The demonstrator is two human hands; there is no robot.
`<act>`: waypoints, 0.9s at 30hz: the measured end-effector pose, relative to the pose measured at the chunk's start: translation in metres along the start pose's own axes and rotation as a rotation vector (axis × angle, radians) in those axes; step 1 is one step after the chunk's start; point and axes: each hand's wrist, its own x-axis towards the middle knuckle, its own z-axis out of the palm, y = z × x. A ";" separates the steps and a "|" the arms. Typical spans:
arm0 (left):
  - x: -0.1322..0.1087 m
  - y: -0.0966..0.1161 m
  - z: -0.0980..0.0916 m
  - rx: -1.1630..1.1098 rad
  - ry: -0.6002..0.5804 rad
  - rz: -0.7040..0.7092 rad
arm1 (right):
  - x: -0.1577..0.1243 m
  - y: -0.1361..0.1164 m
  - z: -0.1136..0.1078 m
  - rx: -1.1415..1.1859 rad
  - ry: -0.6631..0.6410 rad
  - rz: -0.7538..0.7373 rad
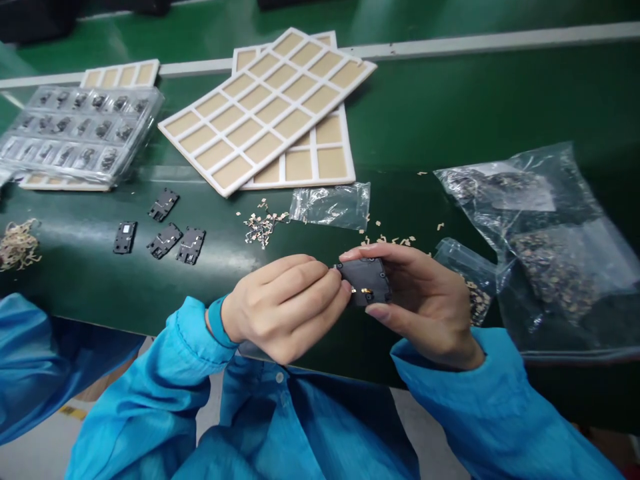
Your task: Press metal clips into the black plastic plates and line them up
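While held just above the green workbench [500, 113], one black plastic part [373, 280] shows a tiny gold-coloured piece [364, 291] on its face. Holding it are the left hand [283, 307], partly closed, with fingertips pinching the part's left edge, and the right hand [425, 303], curled, with fingers along the far edge and thumb across the near edge. Blue sleeves [150, 393] cover both arms.

Left of the black plastic part: four black plates [164, 241], lying apart on the bench; beyond them, at the bench's edge, a tangle of tan strips [17, 245].

Beyond the black plastic part: a scatter of tan bits [263, 225], a small clear bag [333, 205], stacked white-framed grid sheets [265, 110] with tan cells, and a clear packet of dark pieces in rows [80, 133].

Right of the black plastic part: a large clear bag [530, 247] of dark and tan bits, overlapping a smaller bag [473, 280].
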 end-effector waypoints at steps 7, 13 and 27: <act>0.000 0.000 -0.004 -0.007 -0.014 0.031 | 0.002 0.000 0.000 0.040 -0.022 0.013; 0.000 0.001 -0.004 -0.016 -0.026 0.021 | 0.003 -0.002 -0.001 0.031 -0.008 0.064; -0.003 0.003 -0.003 -0.029 -0.021 0.019 | 0.003 -0.001 -0.002 0.026 -0.035 0.045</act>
